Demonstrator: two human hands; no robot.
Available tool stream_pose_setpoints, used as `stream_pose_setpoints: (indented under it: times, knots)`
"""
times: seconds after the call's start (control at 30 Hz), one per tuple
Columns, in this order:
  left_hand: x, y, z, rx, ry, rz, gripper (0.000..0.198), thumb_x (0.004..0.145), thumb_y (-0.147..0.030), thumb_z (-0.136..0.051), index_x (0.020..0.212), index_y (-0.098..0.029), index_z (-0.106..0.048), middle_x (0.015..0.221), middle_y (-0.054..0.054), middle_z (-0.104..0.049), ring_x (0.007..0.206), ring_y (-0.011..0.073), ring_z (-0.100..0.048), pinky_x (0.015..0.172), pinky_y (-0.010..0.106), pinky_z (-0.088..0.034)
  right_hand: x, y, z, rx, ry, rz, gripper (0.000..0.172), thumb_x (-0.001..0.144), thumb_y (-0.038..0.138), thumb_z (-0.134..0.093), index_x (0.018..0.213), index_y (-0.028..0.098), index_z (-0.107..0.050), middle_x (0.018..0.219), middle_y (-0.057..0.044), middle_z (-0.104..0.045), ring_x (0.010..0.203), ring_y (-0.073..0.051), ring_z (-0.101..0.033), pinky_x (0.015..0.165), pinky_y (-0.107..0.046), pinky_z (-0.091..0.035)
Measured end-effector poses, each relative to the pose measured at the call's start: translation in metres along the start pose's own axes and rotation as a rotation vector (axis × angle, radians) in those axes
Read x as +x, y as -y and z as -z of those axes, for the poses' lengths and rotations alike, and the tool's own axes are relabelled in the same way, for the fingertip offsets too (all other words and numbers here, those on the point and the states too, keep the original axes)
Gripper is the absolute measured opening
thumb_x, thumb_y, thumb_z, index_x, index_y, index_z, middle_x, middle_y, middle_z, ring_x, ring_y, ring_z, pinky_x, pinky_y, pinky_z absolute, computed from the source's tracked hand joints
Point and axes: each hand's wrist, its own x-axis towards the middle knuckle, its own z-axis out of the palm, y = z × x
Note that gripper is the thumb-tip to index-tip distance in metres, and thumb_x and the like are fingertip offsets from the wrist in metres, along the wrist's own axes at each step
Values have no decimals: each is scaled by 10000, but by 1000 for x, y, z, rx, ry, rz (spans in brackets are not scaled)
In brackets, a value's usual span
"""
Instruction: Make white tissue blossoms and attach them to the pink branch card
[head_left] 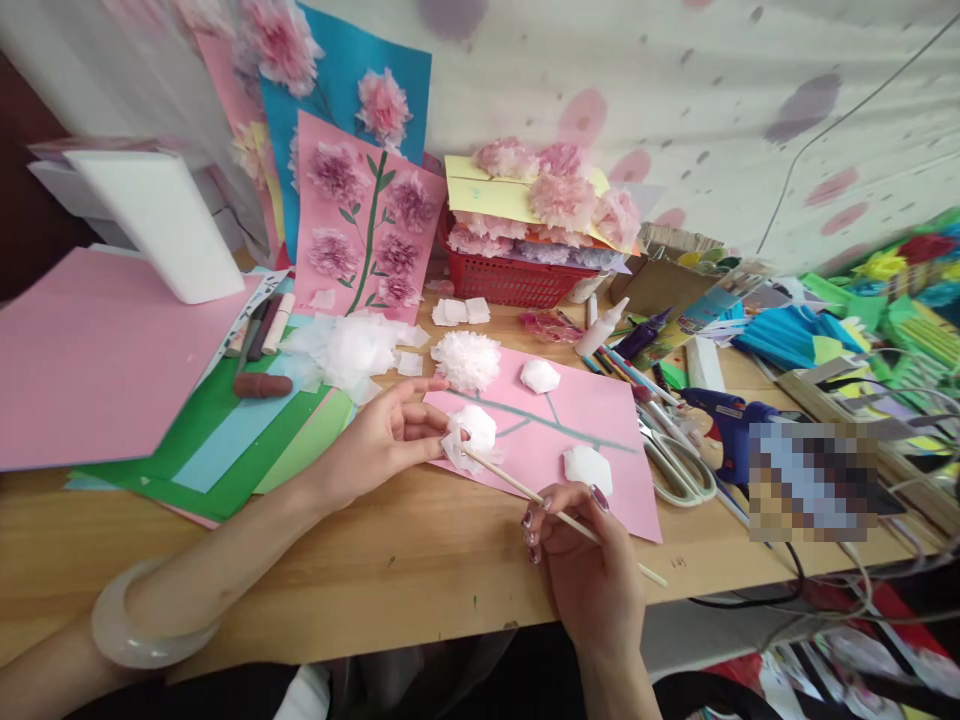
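My left hand [401, 425] pinches a small piece of white tissue paper [454, 452] at the tip of a thin wooden stick [504, 472]. Closed around that stick, my right hand [589, 545] holds it slanting, its tip toward my left fingers. Just behind the tip is a white paper clump [478, 426] on a pink sheet [547, 500], which bears a drawn green stem. Two more white clumps, an upper one [540, 376] and a lower one [588, 468], lie on the sheet. A fluffy white paper flower [466, 360] sits at its upper left corner.
Loose white tissue squares [341, 348] lie left of the sheet. Scissors [679, 465] and a blue glue gun [724, 420] are at the right, with cables beyond. A red basket [510, 280] of paper flowers and a finished flower picture [315, 205] stand behind.
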Motion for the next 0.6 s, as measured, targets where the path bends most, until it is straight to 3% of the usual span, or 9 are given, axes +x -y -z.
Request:
stream_pose_setpoints:
  times: [0.2,0.37,0.6]
  knots:
    - [1,2,1,-38,21,5,622,729,-251,-728,1286,-166,-465,1027,78,-723,994,241,-689,892,404,-536,2,0,-4,10,-40,19,341,896,432,-544,707,200,-708,635,-42,-626,562,-145,-567,478,-231,-457]
    - [0,-2,-2,-82,-1,17,528,769,-298,-710,1245,-174,-518,955,58,-732,930,230,-702,861,389,-544,2,-2,2,10,9,25,354,936,415,-505,757,204,-726,687,-49,-641,610,-147,-590,517,-235,-473]
    - [-1,-2,-1,-34,22,-28,626,701,-209,-745,1261,-173,-469,875,14,-706,882,196,-683,822,363,-538,-3,3,5,-18,21,62,373,960,404,-464,785,217,-735,714,-51,-651,632,-157,-602,533,-251,-486]
